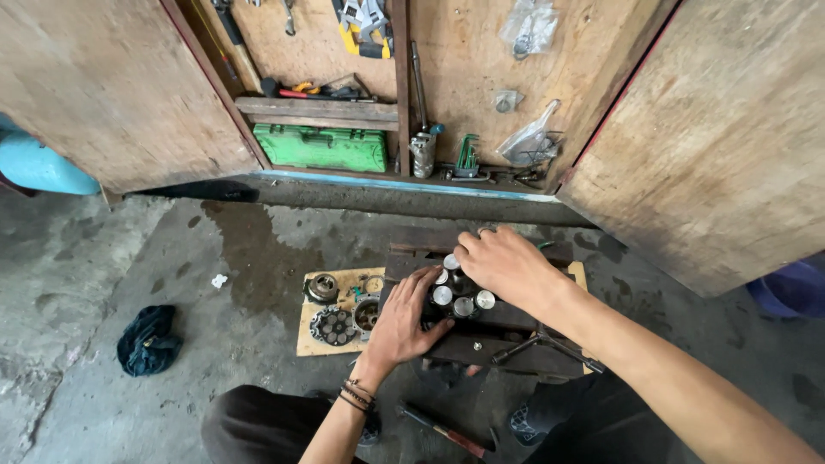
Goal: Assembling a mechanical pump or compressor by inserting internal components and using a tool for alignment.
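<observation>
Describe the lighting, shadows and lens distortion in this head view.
Head view: soft, even daylight with no hard glare; a dark band of shadow lies under the open tool cabinet; the wide lens bows the cabinet doors outward at the edges; both hands, left hand and right hand, and the metal cylinders between them are sharp; the concrete floor shows damp dark patches.

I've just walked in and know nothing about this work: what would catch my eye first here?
Probably the two bare hands at centre: the left hand and right hand rest on a cluster of shiny metal cylinders set on a dark wooden block. Behind, a bright green tool case sits in an open wooden cabinet.
</observation>
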